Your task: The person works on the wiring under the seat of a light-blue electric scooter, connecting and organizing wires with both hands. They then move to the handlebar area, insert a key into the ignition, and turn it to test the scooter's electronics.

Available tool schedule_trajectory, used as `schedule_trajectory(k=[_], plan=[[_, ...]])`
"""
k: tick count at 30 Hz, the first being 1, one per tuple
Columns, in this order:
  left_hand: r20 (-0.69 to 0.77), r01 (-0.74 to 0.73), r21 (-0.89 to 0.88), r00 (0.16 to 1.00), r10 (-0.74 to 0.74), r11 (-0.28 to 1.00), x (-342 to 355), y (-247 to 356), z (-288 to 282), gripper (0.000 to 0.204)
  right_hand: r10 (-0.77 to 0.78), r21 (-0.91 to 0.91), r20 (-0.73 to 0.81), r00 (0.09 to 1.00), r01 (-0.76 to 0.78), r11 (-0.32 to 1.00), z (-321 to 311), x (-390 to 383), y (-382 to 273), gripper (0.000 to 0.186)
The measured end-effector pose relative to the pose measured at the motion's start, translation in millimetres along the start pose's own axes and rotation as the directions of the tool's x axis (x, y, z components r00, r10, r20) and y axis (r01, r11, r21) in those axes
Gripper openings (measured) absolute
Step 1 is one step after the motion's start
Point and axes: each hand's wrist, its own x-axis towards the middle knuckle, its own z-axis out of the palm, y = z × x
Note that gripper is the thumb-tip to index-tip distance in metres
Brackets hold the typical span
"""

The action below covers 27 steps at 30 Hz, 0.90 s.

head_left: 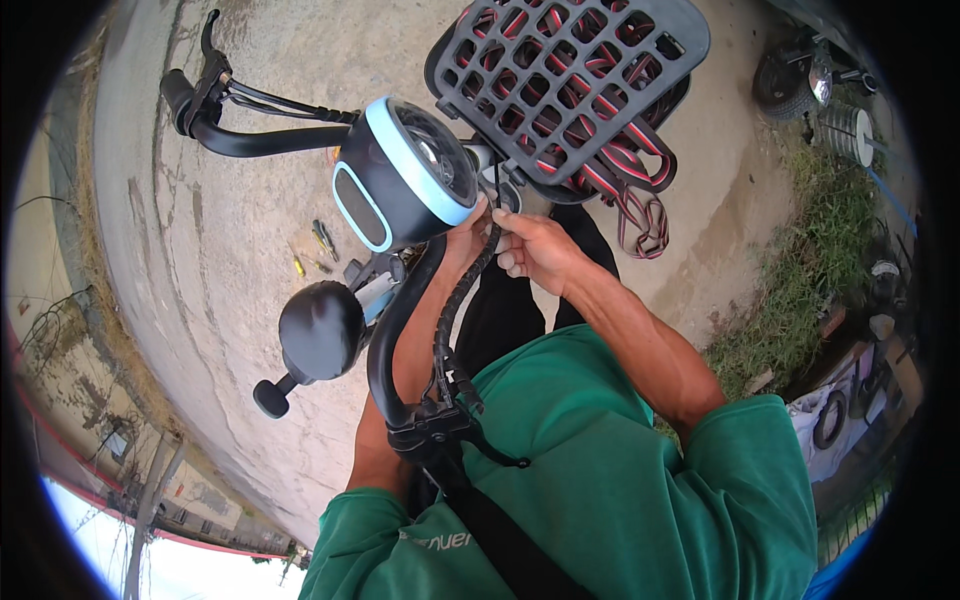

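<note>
A black spiral-wrapped cable bundle (458,298) runs from the brake lever area up behind the round headlight housing (362,190), which is black with light-blue trim. My right hand (536,246) is closed, with thumb and fingers pinching the upper part of this cable. Facing it from the other side, my left hand (466,238) has its fingertips pressed against the same stretch of cable; the housing and the cable hide part of it. My left forearm passes behind the curved black handlebar (382,350). A brake lever (490,452) sits close to my shirt.
Beyond my hands, a black plastic basket (575,75) holds red, black and white straps. A black bike seat (322,330) is at the left. Several small tools (322,238) lie on the concrete ground (240,190). Grass (800,270) and a wheel (783,85) are at the right.
</note>
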Motion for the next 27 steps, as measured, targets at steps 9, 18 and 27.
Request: schedule_trajectory(k=[9, 18, 27], plan=[[-0.023, -0.19, 0.011, 0.981, 0.19, 0.982, -42.8, -1.4, -17.4, 0.02, -0.049, -0.337, -0.063, 0.997, 0.025, 0.941, 10.7, -5.6, -17.9, 0.037], [0.029, -0.285, 0.05, 0.958, 0.284, 0.957, -38.9, 2.3, -12.6, 0.027, -0.076, -0.658, -0.058, 0.995, 0.019, 0.752, 27.9, -24.4, -44.2, 0.05], [0.094, 0.0, -0.247, 0.995, 0.024, 0.969, 14.3, -22.1, -34.9, 0.023, 0.079, -0.422, 0.184, 0.98, 0.006, 0.907, -12.3, -8.7, -39.5, 0.029]])
